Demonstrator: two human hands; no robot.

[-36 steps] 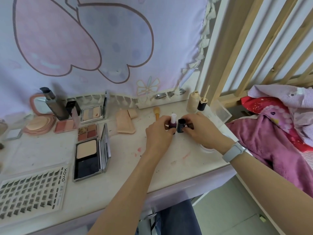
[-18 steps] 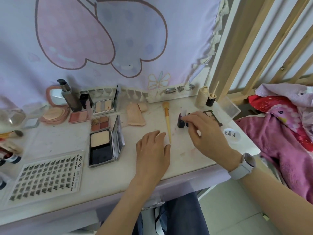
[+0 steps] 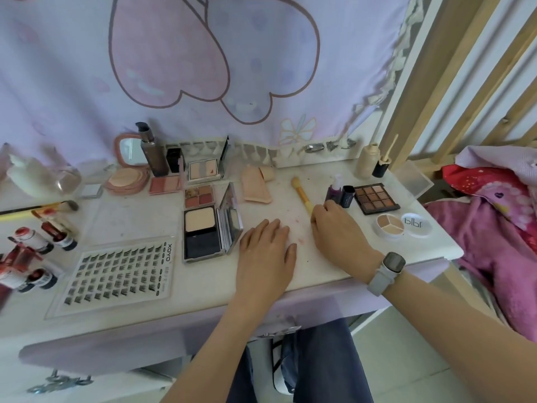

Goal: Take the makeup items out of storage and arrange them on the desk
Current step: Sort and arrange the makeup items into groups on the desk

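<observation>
A white desk spans the scene, with makeup spread across it. Near left lies a clear tray of false lashes; just right of it an open powder compact. Both hands rest on the desk near the front edge. The left hand lies flat, fingers spread, holding nothing. The right hand, with a watch on its wrist, is loosely curled and empty, fingertips beside the yellow brush. Far right sits a brown eyeshadow palette, with a small purple bottle and dark cap touching just left of it.
</observation>
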